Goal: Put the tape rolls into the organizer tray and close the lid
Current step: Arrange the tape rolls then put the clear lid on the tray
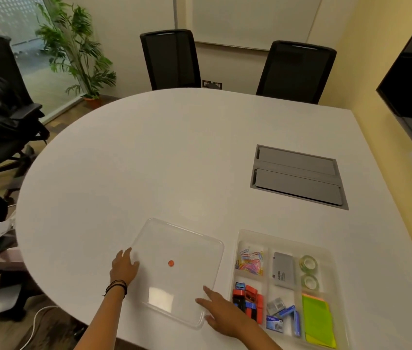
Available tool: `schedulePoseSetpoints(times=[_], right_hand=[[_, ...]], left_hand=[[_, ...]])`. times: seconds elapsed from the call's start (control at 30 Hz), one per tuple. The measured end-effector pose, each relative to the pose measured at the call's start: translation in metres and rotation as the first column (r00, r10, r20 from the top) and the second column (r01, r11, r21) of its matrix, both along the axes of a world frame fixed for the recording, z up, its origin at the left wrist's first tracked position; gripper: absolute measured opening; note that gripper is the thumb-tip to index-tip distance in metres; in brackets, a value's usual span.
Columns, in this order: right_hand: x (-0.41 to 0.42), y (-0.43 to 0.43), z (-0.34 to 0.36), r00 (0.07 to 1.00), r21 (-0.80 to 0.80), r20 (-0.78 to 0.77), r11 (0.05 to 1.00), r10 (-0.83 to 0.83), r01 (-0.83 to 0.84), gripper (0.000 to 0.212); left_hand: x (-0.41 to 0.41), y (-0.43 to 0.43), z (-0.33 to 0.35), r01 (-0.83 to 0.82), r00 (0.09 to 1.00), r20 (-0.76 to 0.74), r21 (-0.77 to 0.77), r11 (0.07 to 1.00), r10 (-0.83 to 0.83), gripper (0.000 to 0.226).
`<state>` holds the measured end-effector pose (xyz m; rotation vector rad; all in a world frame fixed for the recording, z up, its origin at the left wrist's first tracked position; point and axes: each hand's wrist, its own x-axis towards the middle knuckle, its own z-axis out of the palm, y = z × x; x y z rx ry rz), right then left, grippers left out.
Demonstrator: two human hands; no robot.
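A clear organizer tray (336, 274) lies at the table's front right. Two clear tape rolls (308, 263) (310, 282) rest in its far right compartment. The clear flat lid (174, 238), with a small red dot, lies on the table left of the tray. My left hand (123, 267) rests on the lid's left edge with fingers spread. My right hand (221, 315) touches the lid's near right corner, fingers apart. Whether either hand grips the lid I cannot tell.
Other tray compartments hold paper clips (250, 261), a grey card box (283, 270), red and black binder clips (248, 301), staple boxes (284, 317) and green sticky notes (318, 322). A grey cable hatch (298, 176) is set in the white table (149, 160). Black chairs surround it.
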<state>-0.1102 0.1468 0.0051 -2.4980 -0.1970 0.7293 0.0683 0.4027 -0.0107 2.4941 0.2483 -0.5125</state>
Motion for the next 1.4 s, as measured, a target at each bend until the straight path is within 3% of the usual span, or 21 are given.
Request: schedulePoseSetpoints(times=[0.17, 0.47, 0.6, 0.83, 0.97, 1.17, 1.4], right_hand=[[0.004, 0.009, -0.007, 0.993, -0.145, -0.059, 0.984, 0.098, -0.105, 0.054], [0.019, 0.004, 0.000, 0.947, -0.248, -0.150, 0.916, 0.284, -0.314, 0.051], [0.024, 0.001, -0.001, 0.926, -0.255, -0.178, 0.893, 0.332, -0.370, 0.053], [0.023, 0.002, -0.006, 0.908, -0.293, -0.188, 0.861, 0.374, -0.415, 0.049], [0.022, 0.003, -0.002, 0.921, -0.290, -0.186, 0.876, 0.343, -0.385, 0.047], [0.013, 0.005, 0.002, 0.964, -0.252, -0.132, 0.933, 0.230, -0.257, 0.043], [0.006, 0.004, 0.006, 0.997, -0.104, -0.076, 0.994, 0.018, -0.026, 0.039]], left_hand=[[0.000, 0.013, -0.006, 0.055, 0.992, -0.117, 0.014, 0.998, -0.053, 0.061], [-0.009, 0.009, -0.010, 0.029, 0.995, -0.101, 0.083, 0.996, -0.021, 0.070], [-0.003, 0.014, -0.009, -0.051, 0.991, -0.119, 0.016, 0.999, 0.053, 0.075], [0.008, 0.047, -0.015, -0.145, 0.975, -0.185, -0.125, 0.981, 0.120, 0.053], [0.004, 0.060, -0.012, -0.234, 0.968, -0.163, -0.287, 0.929, 0.193, 0.030], [0.001, 0.053, 0.016, -0.280, 0.960, -0.110, -0.444, 0.851, 0.258, 0.013], [-0.002, 0.042, 0.067, -0.173, 0.973, 0.026, -0.584, 0.793, 0.231, 0.014]])
